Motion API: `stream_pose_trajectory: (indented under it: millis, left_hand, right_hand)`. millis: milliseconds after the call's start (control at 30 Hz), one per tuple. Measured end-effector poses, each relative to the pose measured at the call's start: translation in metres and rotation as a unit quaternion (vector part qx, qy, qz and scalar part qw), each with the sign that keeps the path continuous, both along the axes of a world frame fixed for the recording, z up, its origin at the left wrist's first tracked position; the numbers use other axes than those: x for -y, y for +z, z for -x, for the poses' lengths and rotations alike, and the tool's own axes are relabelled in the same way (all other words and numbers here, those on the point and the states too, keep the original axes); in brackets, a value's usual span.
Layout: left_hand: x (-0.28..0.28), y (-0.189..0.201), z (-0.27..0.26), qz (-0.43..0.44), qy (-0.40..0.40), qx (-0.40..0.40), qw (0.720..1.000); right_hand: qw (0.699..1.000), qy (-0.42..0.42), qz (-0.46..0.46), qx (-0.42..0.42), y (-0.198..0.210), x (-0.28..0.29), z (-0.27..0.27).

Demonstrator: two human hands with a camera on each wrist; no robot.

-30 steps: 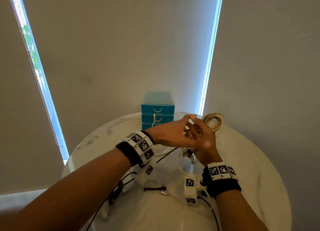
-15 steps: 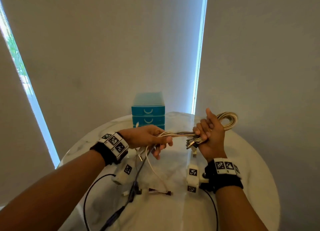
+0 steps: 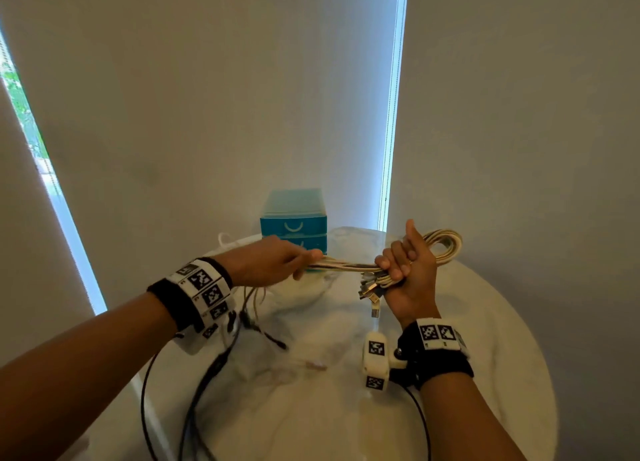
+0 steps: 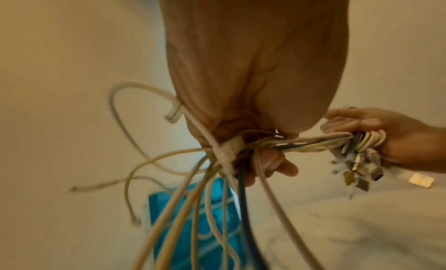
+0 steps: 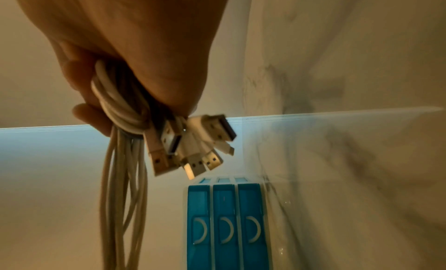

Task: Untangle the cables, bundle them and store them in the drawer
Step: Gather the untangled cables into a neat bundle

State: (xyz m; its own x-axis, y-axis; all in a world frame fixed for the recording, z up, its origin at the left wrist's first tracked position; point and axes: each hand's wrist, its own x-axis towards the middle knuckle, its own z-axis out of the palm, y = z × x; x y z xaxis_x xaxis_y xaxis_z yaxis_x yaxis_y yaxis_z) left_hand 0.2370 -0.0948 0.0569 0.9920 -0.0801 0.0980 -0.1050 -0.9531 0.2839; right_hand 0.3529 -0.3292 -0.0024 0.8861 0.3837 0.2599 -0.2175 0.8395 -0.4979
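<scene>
A bunch of white cables [image 3: 346, 266] stretches level between my two hands above the round table. My right hand [image 3: 403, 265] grips the folded part, with a loop [image 3: 446, 247] sticking out behind it and several USB plugs [image 5: 193, 146] hanging below the fist. My left hand [image 3: 277, 261] grips the other stretch [image 4: 313, 143] of the same cables; their loose ends [image 4: 193, 207] and one dark cable dangle beneath it. The blue drawer unit [image 3: 294, 223] stands at the table's far edge, all three drawers [image 5: 224, 226] closed.
The white marble table [image 3: 467, 339] carries loose cable ends [image 3: 273, 339] and a small connector [image 3: 313, 365] in front of me. Black wrist-camera leads [image 3: 194, 391] trail off its near edge. Window blinds and a wall stand close behind the drawer unit.
My hands were together at the bundle a second ago. The left hand has slid away to the left along the cables, drawing them straight; the right hand has stayed gripping the folded part.
</scene>
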Motion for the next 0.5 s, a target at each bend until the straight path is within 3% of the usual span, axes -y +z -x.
stream_pose_trajectory:
  millis: [133,233,333,400,467,500]
  left_hand:
    - [-0.036,0.019,0.008,-0.180,-0.007,0.106,0.978]
    - [-0.070,0.013,0.022,-0.165,-0.036,0.194,0.966]
    - [-0.099,-0.008,0.039,-0.187,0.051,0.233,0.953]
    - [-0.120,-0.021,0.055,-0.052,0.091,0.207,0.973]
    - [-0.131,-0.031,0.068,0.093,0.071,0.126,0.985]
    - [-0.134,-0.034,0.072,0.125,0.061,0.092,0.986]
  right_hand:
    - [0.999,-0.011,-0.033,0.001,0.006,0.010,-0.003]
    - [0.999,-0.023,-0.026,0.004,0.008,0.014,-0.005]
    - [0.999,-0.032,-0.019,-0.002,0.006,0.012,-0.005]
    - [0.999,-0.039,-0.012,-0.006,0.005,0.012,-0.005]
    - [0.999,-0.044,0.004,-0.004,0.003,0.011,-0.006]
    - [0.999,-0.044,0.011,-0.003,0.002,0.009,-0.005]
